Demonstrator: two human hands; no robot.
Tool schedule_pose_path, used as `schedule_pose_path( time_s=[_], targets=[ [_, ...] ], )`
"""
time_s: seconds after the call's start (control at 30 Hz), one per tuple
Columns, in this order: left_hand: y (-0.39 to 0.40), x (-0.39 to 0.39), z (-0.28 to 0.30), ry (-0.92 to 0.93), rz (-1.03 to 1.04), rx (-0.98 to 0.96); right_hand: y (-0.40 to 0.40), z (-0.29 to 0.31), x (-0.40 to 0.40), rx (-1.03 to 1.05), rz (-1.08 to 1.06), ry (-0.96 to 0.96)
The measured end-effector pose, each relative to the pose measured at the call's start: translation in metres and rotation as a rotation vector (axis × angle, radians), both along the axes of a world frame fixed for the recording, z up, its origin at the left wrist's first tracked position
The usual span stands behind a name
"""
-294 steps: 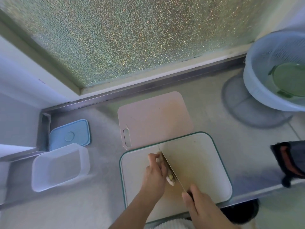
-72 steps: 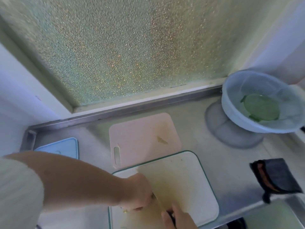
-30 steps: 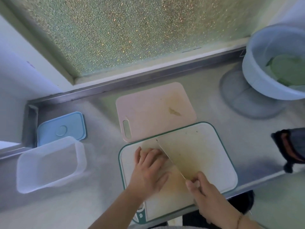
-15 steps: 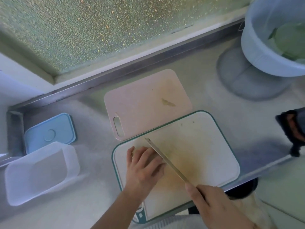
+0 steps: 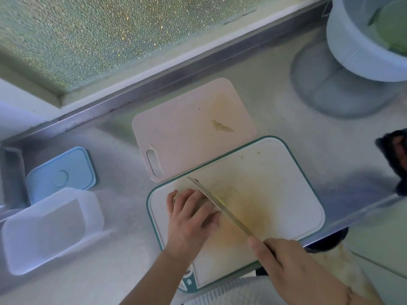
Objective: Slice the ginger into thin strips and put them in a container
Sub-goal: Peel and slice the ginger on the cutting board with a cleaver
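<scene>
Here, left hand [image 5: 189,219] lies flat, fingers relaxed, probably pinning hidden ginger; right hand [image 5: 293,263] grips knife [image 5: 220,208] alongside for slicing.

The left hand [image 5: 190,219] lies fingers-down on the white cutting board [image 5: 275,183] and covers whatever is beneath it; no ginger can be made out under the palm. The knife [image 5: 220,205] shows only its blade, since the right hand [image 5: 293,267] hides the handle. A pale yellow fleck against the blade is too small to identify. The bowl [image 5: 352,47] is cut off by the top and right edges, and the green thing inside it is only partly seen. A dark object [image 5: 394,155] at the right edge is cropped and cannot be named. The clear container [image 5: 50,230] looks blurred, so its contents are unreadable. The board's near corner is hidden by the left forearm.
</scene>
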State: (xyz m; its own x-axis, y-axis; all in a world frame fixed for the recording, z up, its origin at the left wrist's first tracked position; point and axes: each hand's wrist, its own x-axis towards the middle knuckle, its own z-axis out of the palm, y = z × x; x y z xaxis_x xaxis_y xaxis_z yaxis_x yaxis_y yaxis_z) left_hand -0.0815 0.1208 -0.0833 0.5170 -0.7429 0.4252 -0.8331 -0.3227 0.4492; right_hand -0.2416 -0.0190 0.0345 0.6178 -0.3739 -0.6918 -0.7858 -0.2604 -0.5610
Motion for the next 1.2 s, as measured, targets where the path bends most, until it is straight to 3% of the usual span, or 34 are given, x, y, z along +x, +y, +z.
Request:
schedule_pose_path(
  time_s=[0.57, 0.77, 1.2],
  targets=[
    [0.001, 0.0, -0.002, 0.036, -0.013, 0.008, 0.002, -0.001, 0.001, -0.003, 0.033, 0.008],
    [0.0, 0.001, -0.001, 0.056, -0.014, -0.002, -0.001, 0.004, 0.007, 0.039, 0.071, 0.09],
    [0.0, 0.002, -0.001, 0.01, -0.024, 0.007, -0.011, -0.039, 0.057, 0.112, 0.093, -0.115]
  ],
)
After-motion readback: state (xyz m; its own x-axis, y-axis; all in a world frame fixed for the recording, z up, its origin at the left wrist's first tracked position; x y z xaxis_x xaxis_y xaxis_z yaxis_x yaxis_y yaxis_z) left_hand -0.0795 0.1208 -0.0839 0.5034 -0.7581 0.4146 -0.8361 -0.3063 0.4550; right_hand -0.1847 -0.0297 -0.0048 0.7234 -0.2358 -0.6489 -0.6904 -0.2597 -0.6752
